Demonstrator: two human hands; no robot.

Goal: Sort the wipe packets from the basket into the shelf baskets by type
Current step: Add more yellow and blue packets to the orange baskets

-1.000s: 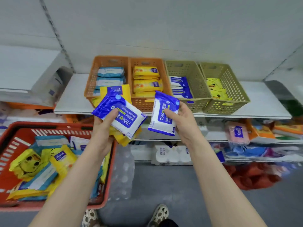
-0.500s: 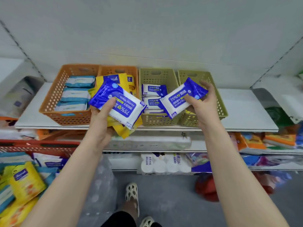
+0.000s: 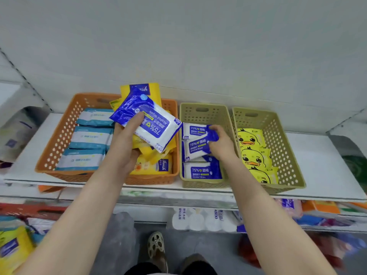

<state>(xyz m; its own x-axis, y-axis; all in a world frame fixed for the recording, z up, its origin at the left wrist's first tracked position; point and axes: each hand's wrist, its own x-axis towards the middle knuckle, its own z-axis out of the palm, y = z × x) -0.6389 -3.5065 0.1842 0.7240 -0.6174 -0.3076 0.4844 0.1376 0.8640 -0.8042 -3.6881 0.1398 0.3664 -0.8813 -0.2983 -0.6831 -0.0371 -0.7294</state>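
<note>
My left hand (image 3: 127, 143) grips a stack of packets over the orange baskets: a blue and white alcohol wipe packet (image 3: 151, 124) on top, yellow packets (image 3: 145, 91) under it. My right hand (image 3: 220, 144) is inside the left green basket (image 3: 202, 114) and pinches the blue end of an alcohol wipe packet (image 3: 198, 146) lying on the others there. The right green basket (image 3: 286, 147) holds yellow duck packets (image 3: 254, 153). One orange basket (image 3: 59, 135) holds teal and white packets (image 3: 89, 137). The other orange basket (image 3: 170, 108) holds yellow packets.
The four baskets stand on a white shelf (image 3: 321, 165) against a grey wall. A red shopping basket (image 3: 29, 211) with mixed packets sits at lower left. Lower shelves carry tissue rolls (image 3: 198, 217) and other packs. My feet (image 3: 156, 247) stand on the grey floor.
My right hand has carried its alcohol wipe packet down into the left green basket. My left hand has risen a little with its stack, and the view has moved closer to the shelf.
</note>
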